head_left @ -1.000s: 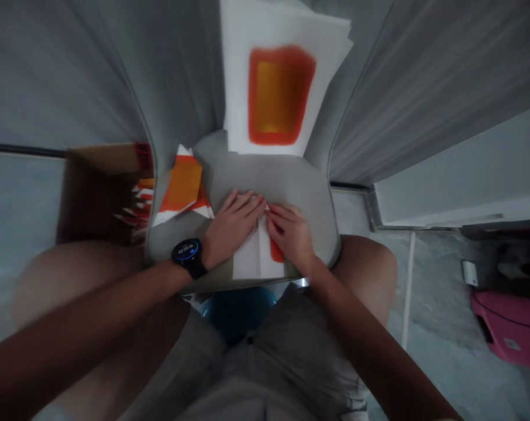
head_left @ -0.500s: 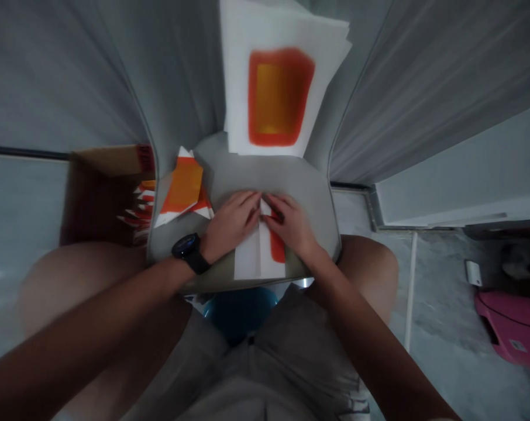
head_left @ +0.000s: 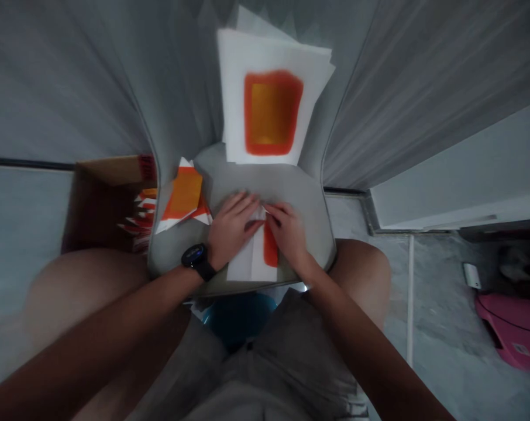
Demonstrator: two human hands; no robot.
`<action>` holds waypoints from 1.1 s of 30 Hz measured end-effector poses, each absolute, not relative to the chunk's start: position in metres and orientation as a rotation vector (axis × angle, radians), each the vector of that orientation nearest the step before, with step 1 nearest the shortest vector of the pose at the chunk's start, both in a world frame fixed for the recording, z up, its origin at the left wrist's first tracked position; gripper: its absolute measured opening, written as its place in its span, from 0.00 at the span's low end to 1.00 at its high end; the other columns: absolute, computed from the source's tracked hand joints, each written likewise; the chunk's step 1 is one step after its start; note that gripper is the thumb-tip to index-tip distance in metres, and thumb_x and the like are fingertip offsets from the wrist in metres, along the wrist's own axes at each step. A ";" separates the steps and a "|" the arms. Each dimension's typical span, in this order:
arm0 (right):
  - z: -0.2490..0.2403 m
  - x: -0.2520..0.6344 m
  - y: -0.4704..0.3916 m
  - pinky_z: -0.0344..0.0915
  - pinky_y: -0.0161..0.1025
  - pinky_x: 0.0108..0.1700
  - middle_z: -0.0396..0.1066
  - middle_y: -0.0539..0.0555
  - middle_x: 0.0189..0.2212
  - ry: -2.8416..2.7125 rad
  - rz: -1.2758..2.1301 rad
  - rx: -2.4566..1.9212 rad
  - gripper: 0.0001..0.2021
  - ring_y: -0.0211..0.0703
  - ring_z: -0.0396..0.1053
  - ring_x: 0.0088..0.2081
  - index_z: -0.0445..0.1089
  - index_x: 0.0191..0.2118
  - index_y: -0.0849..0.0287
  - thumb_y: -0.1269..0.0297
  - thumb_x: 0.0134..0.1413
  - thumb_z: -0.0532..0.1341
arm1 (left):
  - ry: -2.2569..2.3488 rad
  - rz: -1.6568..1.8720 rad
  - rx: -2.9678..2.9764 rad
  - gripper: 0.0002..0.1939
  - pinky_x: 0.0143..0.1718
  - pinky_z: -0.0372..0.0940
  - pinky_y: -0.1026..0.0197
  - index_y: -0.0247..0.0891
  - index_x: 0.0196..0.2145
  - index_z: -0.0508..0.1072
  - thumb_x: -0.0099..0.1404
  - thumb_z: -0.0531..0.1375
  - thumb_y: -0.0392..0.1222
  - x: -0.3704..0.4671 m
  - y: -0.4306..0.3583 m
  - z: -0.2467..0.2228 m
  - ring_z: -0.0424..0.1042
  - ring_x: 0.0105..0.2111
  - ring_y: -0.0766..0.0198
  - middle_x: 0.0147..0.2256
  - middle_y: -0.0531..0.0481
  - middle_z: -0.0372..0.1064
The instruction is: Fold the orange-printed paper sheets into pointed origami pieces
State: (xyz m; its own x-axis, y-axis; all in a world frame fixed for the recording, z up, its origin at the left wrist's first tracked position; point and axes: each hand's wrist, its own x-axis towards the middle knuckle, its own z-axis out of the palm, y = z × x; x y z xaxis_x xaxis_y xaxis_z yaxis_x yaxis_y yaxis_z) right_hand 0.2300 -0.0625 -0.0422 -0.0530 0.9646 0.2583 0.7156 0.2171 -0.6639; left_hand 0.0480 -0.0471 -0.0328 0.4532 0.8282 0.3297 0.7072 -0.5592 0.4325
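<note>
A white sheet of paper [head_left: 243,262] with an orange-red patch lies on the front of the grey chair seat, creased lengthwise. My left hand [head_left: 235,225], with a black watch at its wrist, rests over the sheet's far left part, its fingers and thumb holding the paper there. The far edge is pinched between thumb and fingers of my right hand [head_left: 289,231]. The fingertips of both hands nearly meet at the crease and partly cover it. A folded orange and white paper piece [head_left: 185,193] lies left of my left hand.
Loose white sheets with an orange print [head_left: 234,88] lean on the chair's backrest. Left of the chair stands a cardboard box [head_left: 109,171] holding several folded papers. A blue tub [head_left: 238,316] is below the seat, and a pink plastic object [head_left: 515,327] lies on the floor at right.
The view has shifted slightly. My left fingers have moved across the far left part of the sheet, and my right hand has drawn in closer to the crease, still pinching the paper.
</note>
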 end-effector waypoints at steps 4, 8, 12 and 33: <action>-0.049 0.229 -0.063 0.71 0.47 0.57 0.75 0.60 0.49 -1.938 0.417 -1.540 0.18 0.50 0.73 0.51 0.79 0.55 0.52 0.71 0.69 0.57 | 1.371 0.719 2.525 0.19 0.72 0.58 0.44 0.37 0.60 0.75 0.78 0.53 0.44 0.048 -0.048 -0.035 0.66 0.67 0.52 0.62 0.44 0.72; -0.048 0.229 -0.063 0.72 0.48 0.57 0.76 0.60 0.48 -2.023 0.386 -1.517 0.17 0.51 0.73 0.51 0.79 0.56 0.53 0.70 0.71 0.56 | 1.350 0.697 2.520 0.20 0.70 0.60 0.44 0.36 0.61 0.74 0.77 0.53 0.43 0.047 -0.048 -0.037 0.65 0.67 0.52 0.63 0.43 0.72; -0.045 0.228 -0.062 0.73 0.47 0.55 0.77 0.59 0.46 -2.061 0.362 -1.503 0.18 0.50 0.73 0.49 0.80 0.55 0.50 0.72 0.69 0.57 | 1.334 0.750 2.488 0.22 0.69 0.62 0.44 0.35 0.63 0.72 0.76 0.55 0.43 0.045 -0.045 -0.037 0.66 0.67 0.51 0.63 0.41 0.71; -0.029 0.244 -0.059 0.64 0.43 0.63 0.76 0.56 0.52 -2.075 0.615 -1.471 0.18 0.44 0.70 0.55 0.78 0.55 0.55 0.57 0.76 0.53 | 1.349 0.583 2.431 0.22 0.73 0.55 0.46 0.33 0.63 0.68 0.74 0.55 0.38 0.055 -0.048 -0.029 0.60 0.68 0.52 0.66 0.42 0.66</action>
